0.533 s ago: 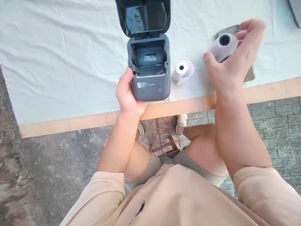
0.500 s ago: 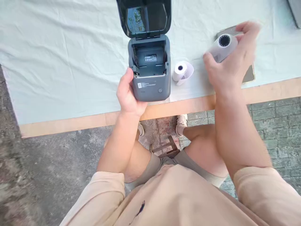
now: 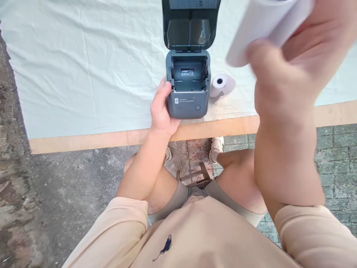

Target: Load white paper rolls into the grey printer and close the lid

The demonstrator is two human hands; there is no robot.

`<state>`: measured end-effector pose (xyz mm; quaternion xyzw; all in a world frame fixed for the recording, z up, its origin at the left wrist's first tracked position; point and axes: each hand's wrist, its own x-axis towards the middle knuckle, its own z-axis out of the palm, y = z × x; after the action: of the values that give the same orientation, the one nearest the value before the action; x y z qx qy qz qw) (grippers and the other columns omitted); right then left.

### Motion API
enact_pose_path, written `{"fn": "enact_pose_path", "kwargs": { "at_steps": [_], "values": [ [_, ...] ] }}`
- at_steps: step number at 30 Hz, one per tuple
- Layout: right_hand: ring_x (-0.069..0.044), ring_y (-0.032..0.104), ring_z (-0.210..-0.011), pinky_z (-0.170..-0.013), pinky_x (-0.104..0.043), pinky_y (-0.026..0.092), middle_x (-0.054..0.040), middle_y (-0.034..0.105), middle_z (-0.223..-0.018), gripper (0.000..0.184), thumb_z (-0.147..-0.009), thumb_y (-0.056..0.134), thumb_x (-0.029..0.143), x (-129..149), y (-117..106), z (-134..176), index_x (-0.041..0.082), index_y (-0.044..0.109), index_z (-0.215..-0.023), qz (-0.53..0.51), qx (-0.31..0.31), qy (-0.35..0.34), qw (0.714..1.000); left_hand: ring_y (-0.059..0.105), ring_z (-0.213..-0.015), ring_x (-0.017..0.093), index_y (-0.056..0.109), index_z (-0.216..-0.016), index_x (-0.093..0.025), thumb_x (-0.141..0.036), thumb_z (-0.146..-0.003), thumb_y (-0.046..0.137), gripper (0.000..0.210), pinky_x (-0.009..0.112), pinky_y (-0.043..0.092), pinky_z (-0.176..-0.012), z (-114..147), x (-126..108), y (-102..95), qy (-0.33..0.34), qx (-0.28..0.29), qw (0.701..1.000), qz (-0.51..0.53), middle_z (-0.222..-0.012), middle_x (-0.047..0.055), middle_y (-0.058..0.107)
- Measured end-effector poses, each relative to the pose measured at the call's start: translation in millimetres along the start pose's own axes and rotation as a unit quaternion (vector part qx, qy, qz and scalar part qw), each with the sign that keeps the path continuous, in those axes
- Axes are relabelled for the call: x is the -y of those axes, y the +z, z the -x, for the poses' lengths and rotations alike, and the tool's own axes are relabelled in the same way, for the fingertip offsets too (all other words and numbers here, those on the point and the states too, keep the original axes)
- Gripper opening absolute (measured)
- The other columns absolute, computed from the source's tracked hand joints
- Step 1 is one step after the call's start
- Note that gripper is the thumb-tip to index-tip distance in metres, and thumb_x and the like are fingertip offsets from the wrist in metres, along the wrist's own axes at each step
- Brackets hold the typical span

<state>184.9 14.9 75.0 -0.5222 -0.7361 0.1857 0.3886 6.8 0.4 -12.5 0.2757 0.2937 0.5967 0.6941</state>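
A dark blue-grey label printer [image 3: 188,106] is gripped at its left side by my left hand [image 3: 163,109], thumb over the edge. Its lid [image 3: 190,31] stands raised, and the paper bay [image 3: 186,80] inside holds no roll. My right hand [image 3: 290,70] is closed around a large white paper roll [image 3: 251,33], held up close to the camera at the upper right. The roll's top end is cut off by the frame. Just right of the printer, a smaller white paper roll [image 3: 219,83] stands on the cloth with a loose strip curling from it.
A pale wrinkled cloth [image 3: 83,74] covers the table, whose wooden front edge [image 3: 134,137] shows along the near side. Below it are my legs, a wooden stool [image 3: 195,176] and the paved floor [image 3: 334,160].
My right hand has raised the large paper roll toward the camera. The printer appears farther right in view, its lid at a different tilt. The grey flat object under that hand is out of sight.
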Motion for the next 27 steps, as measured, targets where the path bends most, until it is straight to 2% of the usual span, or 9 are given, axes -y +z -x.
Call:
{"fn": "enact_pose_path", "kwargs": {
  "at_steps": [2, 4, 9, 13, 16, 18, 21, 24, 27],
  "values": [
    [-0.019, 0.057, -0.111, -0.082, -0.030, 0.044, -0.0037, 0.053, -0.124, 0.047, -0.079, 0.049, 0.027, 17.6, 6.4, -1.4, 0.015, 0.047, -0.125, 0.060, 0.049, -0.042, 0.996, 0.068, -0.091, 0.017, 0.062, -0.096, -0.023, -0.041, -0.086, 0.047, 0.025, 0.032, 0.050, -0.099, 0.1, 3.0, -1.0, -0.008, -0.006, 1.000, -0.004, -0.091, 0.001, 0.071],
    [-0.020, 0.062, -0.094, -0.082, -0.036, 0.043, -0.0044, 0.062, -0.106, 0.041, -0.074, 0.052, 0.022, 26.8, 13.4, -3.1, 0.012, 0.054, -0.114, 0.132, 0.090, -0.054, 0.986, 0.068, -0.090, 0.016, 0.061, -0.096, -0.023, -0.040, -0.086, 0.048, 0.024, 0.031, 0.050, -0.099, 0.8, 4.8, -0.3, -0.012, -0.016, 1.000, -0.003, -0.090, 0.001, 0.070],
    [-0.027, 0.059, -0.092, -0.082, -0.044, 0.036, -0.0024, 0.064, -0.092, 0.044, -0.070, 0.044, 0.012, 22.0, 24.8, -7.0, 0.025, 0.052, -0.112, 0.271, 0.176, -0.004, 0.946, 0.068, -0.095, 0.014, 0.058, -0.100, -0.022, -0.034, -0.087, 0.049, 0.020, 0.032, 0.048, -0.103, 4.4, 6.2, 6.5, 0.007, -0.001, 1.000, -0.015, -0.088, -0.001, 0.068],
    [-0.024, 0.059, -0.093, -0.077, -0.038, 0.038, -0.0030, 0.064, -0.102, 0.034, -0.073, 0.046, 0.012, 13.6, 26.7, -7.3, 0.027, 0.060, -0.101, 0.250, 0.220, 0.006, 0.943, 0.065, -0.110, 0.017, 0.057, -0.103, -0.021, -0.032, -0.088, 0.049, 0.020, 0.034, 0.044, -0.108, 6.6, 6.5, 8.5, 0.006, 0.004, 0.999, -0.041, -0.081, -0.001, 0.064],
    [-0.020, 0.060, -0.091, -0.076, -0.036, 0.037, -0.0012, 0.063, -0.105, 0.021, -0.084, 0.046, 0.021, 12.5, 26.9, -5.0, 0.025, 0.066, -0.087, 0.204, 0.192, -0.016, 0.960, 0.064, -0.112, 0.018, 0.056, -0.099, -0.021, -0.033, -0.088, 0.047, 0.018, 0.035, 0.045, -0.108, 6.0, 5.1, 8.5, -0.004, 0.000, 0.999, -0.032, -0.081, -0.001, 0.063],
    [-0.018, 0.059, -0.087, -0.080, -0.038, 0.035, -0.0005, 0.065, -0.095, 0.024, -0.089, 0.046, 0.030, 13.2, 27.9, -1.6, 0.025, 0.068, -0.080, 0.195, 0.182, -0.047, 0.963, 0.063, -0.112, 0.019, 0.057, -0.095, -0.020, -0.035, -0.088, 0.045, 0.020, 0.035, 0.046, -0.107, 4.9, 3.4, 8.8, -0.005, -0.002, 1.000, -0.021, -0.082, 0.000, 0.063],
    [-0.017, 0.056, -0.086, -0.081, -0.039, 0.031, 0.0007, 0.066, -0.092, 0.030, -0.092, 0.046, 0.035, 13.4, 30.7, 5.3, 0.026, 0.069, -0.076, 0.172, 0.185, -0.104, 0.962, 0.063, -0.113, 0.020, 0.057, -0.093, -0.020, -0.043, -0.089, 0.041, 0.028, 0.036, 0.047, -0.105, 4.2, 1.8, 8.4, -0.002, -0.002, 1.000, -0.019, -0.085, 0.001, 0.063],
    [-0.016, 0.054, -0.081, -0.077, -0.038, 0.031, 0.0012, 0.066, -0.087, 0.027, -0.089, 0.050, 0.042, 12.0, 31.2, 9.4, 0.028, 0.070, -0.078, 0.130, 0.164, -0.136, 0.968, 0.062, -0.117, 0.020, 0.056, -0.098, -0.022, -0.035, -0.084, 0.050, 0.020, 0.036, 0.048, -0.104, 5.1, 3.5, 5.0, 0.002, 0.004, 0.999, -0.042, -0.087, -0.001, 0.063],
    [-0.015, 0.053, -0.077, -0.074, -0.034, 0.037, -0.0026, 0.062, -0.074, 0.032, -0.090, 0.047, 0.039, 9.8, 26.0, 7.5, 0.019, 0.064, -0.072, 0.081, 0.051, -0.131, 0.987, 0.055, -0.129, 0.022, 0.055, -0.103, -0.024, -0.028, -0.075, 0.061, 0.029, 0.038, 0.046, -0.108, 6.0, 7.0, 0.5, 0.006, 0.021, 0.998, -0.059, -0.087, -0.003, 0.065]
  ]
}}
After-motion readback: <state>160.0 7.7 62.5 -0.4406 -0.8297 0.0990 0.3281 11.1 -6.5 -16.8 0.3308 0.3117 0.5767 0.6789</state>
